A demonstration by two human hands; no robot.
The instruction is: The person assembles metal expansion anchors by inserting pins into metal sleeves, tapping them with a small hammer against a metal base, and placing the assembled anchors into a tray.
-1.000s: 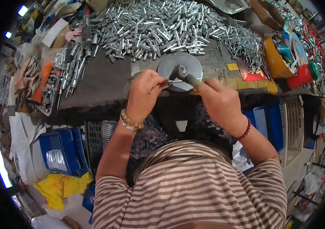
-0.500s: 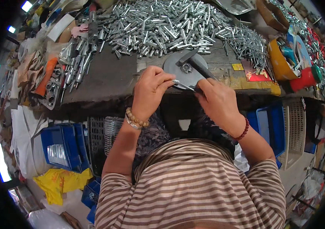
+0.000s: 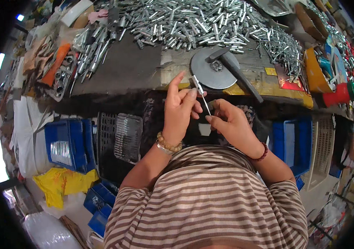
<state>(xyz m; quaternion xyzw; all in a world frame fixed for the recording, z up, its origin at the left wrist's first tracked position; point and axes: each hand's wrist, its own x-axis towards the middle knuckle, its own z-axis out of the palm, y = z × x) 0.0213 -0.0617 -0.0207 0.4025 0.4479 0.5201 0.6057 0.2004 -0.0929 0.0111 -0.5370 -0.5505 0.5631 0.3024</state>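
Note:
Over the bench's near edge I hold a thin metal rod (image 3: 205, 106) with a wider shiny sleeve (image 3: 198, 85) at its upper end, tilted up to the left. My right hand (image 3: 234, 125) pinches the rod's lower end between thumb and fingertips. At the sleeve's lower part, the thumb and a finger of my left hand (image 3: 178, 111) close around it, while the index finger points up and away. Just beyond is a round grey metal plate (image 3: 204, 74). A hammer (image 3: 240, 76) rests across it, its handle reaching over the near edge.
A large heap of metal sleeves (image 3: 193, 25) covers the bench's far side, with thin rods (image 3: 283, 47) heaped at right. A yellow container (image 3: 316, 70) and a red jar (image 3: 338, 95) stand at far right. Tools and an orange handle (image 3: 56, 64) lie left. Blue bins (image 3: 67, 145) sit below.
Both hands have drawn back toward my body, and the rod has turned steeper with its sleeve end up. My left index finger has lifted. The hammer and plate now show more fully.

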